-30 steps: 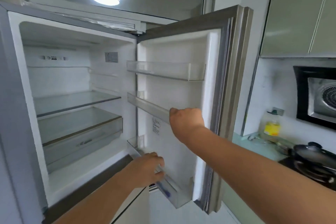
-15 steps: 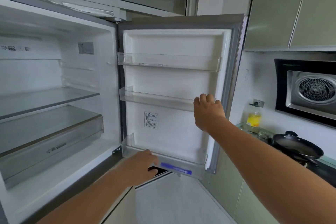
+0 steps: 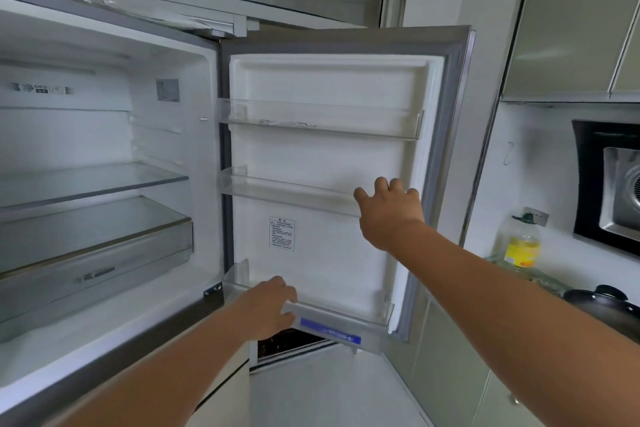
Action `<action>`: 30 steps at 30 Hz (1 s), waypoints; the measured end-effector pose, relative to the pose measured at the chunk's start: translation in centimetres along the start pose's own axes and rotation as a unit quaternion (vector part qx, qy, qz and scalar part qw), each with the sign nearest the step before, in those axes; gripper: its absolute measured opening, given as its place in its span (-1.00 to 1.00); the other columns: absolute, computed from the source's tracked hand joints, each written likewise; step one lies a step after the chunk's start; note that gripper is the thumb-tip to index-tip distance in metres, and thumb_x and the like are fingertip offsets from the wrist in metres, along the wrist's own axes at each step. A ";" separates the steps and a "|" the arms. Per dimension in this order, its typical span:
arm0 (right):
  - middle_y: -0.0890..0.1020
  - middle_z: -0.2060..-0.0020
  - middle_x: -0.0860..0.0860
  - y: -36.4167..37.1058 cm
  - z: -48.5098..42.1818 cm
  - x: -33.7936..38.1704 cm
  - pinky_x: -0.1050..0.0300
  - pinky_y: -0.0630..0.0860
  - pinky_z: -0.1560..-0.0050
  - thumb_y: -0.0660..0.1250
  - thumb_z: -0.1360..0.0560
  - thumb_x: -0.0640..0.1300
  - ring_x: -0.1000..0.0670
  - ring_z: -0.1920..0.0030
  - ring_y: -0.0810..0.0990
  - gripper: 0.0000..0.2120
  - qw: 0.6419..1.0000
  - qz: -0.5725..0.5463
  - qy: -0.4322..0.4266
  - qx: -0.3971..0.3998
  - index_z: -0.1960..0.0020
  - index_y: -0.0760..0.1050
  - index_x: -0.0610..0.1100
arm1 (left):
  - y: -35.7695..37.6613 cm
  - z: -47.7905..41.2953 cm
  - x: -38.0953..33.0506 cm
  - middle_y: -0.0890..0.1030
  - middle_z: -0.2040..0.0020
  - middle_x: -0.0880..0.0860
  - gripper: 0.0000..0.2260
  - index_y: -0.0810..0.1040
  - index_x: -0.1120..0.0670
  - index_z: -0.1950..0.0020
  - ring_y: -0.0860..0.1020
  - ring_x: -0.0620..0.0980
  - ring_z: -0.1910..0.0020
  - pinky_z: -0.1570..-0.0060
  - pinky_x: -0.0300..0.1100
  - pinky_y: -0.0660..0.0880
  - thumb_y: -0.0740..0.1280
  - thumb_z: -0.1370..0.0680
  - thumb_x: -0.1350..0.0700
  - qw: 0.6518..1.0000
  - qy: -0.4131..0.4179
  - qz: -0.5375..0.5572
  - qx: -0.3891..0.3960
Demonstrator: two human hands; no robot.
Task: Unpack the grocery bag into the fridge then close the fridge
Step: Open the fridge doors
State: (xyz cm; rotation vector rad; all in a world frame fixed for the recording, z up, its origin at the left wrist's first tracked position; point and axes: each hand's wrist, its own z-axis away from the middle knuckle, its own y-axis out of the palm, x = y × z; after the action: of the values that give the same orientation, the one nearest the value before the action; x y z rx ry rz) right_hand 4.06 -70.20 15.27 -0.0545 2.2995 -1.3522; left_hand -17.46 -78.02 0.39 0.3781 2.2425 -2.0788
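Observation:
The fridge [image 3: 104, 135] stands open, and its glass shelf [image 3: 93, 180] and drawer [image 3: 97, 263] hold nothing. The fridge door [image 3: 329, 156] is swung wide to the right, its three racks bare. My left hand [image 3: 266, 308] grips the front rim of the lower door bin [image 3: 346, 322] at its left end. My right hand [image 3: 388, 215] is at the right end of the middle door shelf [image 3: 287, 192], fingers curled over its rim. No grocery bag is in view.
Right of the door, a counter carries a yellow oil bottle [image 3: 521, 243] and a dark lidded pan [image 3: 602, 305]. A range hood [image 3: 609, 184] and wall cabinets [image 3: 571, 21] hang above. Lower cabinets [image 3: 450, 374] sit just behind the door's outer edge.
The door has swung further open to the right. My right hand went with it toward the door's outer edge. My left hand has stayed on the lower door bin.

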 end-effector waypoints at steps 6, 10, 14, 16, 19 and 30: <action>0.31 -0.31 -0.16 1.4 -0.2 -0.2 -0.24 0.24 -0.28 0.18 -0.55 -0.03 -0.20 -0.28 0.30 -0.47 0.999 -0.013 -0.035 -0.036 -0.50 0.18 0.00 | 0.3 -0.7 -1.0 0.43 -0.30 -0.05 -0.67 0.44 -0.06 -0.37 0.47 -0.08 -0.19 -0.20 -0.18 0.41 0.23 -0.61 -0.08 0.999 -0.039 -0.003 -0.007; 0.32 -0.36 -0.13 2.6 0.2 3.4 -0.16 0.28 -0.33 0.17 -0.59 0.08 -0.19 -0.33 0.30 -0.52 0.972 -0.098 -0.200 -0.070 -0.48 0.29 -0.02 | 1.4 2.1 1.0 0.43 -0.38 -0.06 -0.66 0.43 -0.09 -0.37 0.45 -0.08 -0.28 -0.31 -0.14 0.38 0.24 -0.60 -0.11 0.994 -0.107 0.010 -0.002; 0.45 -0.29 -0.09 3.6 0.7 9.3 -0.11 0.45 -0.20 0.14 -0.62 0.12 -0.16 -0.28 0.41 -0.55 0.931 -0.188 -0.310 0.024 -0.44 0.36 -0.02 | 1.3 6.7 3.7 0.41 -0.41 -0.04 -0.63 0.42 -0.07 -0.41 0.41 -0.03 -0.36 -0.34 -0.15 0.33 0.24 -0.61 -0.11 0.981 -0.194 -0.005 -0.012; 0.47 -0.27 -0.05 4.3 0.9 12.6 -0.06 0.46 -0.18 0.15 -0.61 0.14 -0.13 -0.26 0.44 -0.57 0.907 -0.226 -0.343 0.092 -0.42 0.38 0.00 | 1.2 9.7 5.5 0.43 -0.39 -0.03 -0.63 0.43 -0.08 -0.39 0.42 -0.02 -0.34 -0.34 -0.12 0.35 0.24 -0.60 -0.14 0.970 -0.242 -0.001 -0.018; 0.53 -0.21 -0.05 4.6 1.7 18.1 -0.03 0.50 -0.17 0.18 -0.60 0.13 -0.07 -0.15 0.52 -0.60 0.865 -0.258 -0.407 0.143 -0.34 0.46 -0.04 | 1.3 15.4 7.7 0.44 -0.40 -0.04 -0.63 0.44 -0.07 -0.38 0.43 -0.02 -0.33 -0.35 -0.06 0.37 0.25 -0.60 -0.15 0.948 -0.316 0.006 -0.024; 0.56 -0.22 -0.05 -1.4 11.0 37.4 -0.06 0.49 -0.21 0.22 -0.58 0.16 -0.11 -0.16 0.53 -0.60 0.733 -0.232 -0.606 0.203 -0.31 0.47 -0.04 | 2.6 37.6 9.7 0.53 -0.29 0.01 -0.67 0.49 -0.03 -0.33 0.49 0.02 -0.26 -0.26 -0.09 0.43 0.24 -0.61 -0.11 0.824 -0.565 0.026 -0.035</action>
State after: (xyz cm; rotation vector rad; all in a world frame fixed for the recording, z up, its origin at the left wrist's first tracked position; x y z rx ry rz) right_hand -24.93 -89.81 -1.98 -1.0804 0.8632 -1.3466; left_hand -30.84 -113.72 -7.46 -0.6463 1.4840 -1.4757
